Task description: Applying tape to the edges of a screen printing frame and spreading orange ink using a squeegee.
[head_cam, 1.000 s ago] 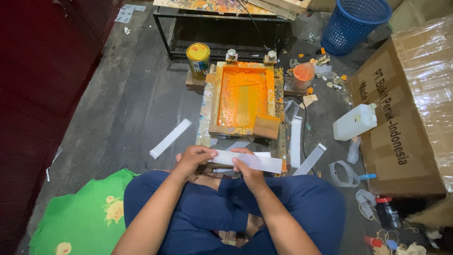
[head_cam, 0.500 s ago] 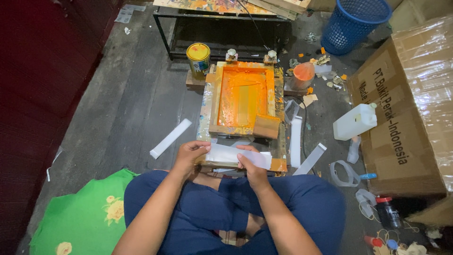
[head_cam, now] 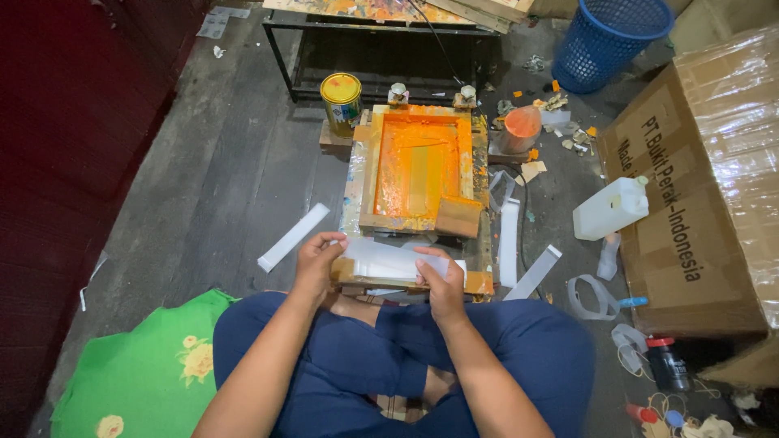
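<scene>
Both hands, left hand (head_cam: 315, 258) and right hand (head_cam: 442, 282), kept a closed grip on 1 white strip (head_cam: 388, 261) just before the orange printing frame (head_cam: 420, 169).

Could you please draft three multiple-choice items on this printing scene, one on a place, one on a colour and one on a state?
1. Where does the paint tin stand?
A. on the floor by the far left corner of the screen frame
B. inside the blue basket
C. on the green cloth

2. What colour is the ink in the screen frame?
A. blue
B. orange
C. black

3. How is the white strip at the frame's near end held?
A. it lies untouched
B. one hand alone lifts it
C. both hands hold it, one at each end

Answers:
1 A, the yellow-topped tin stands on the floor just left of the frame's far corner.
2 B, orange ink covers the mesh.
3 C, the left hand grips the left end and the right hand rests on the right end.
</scene>
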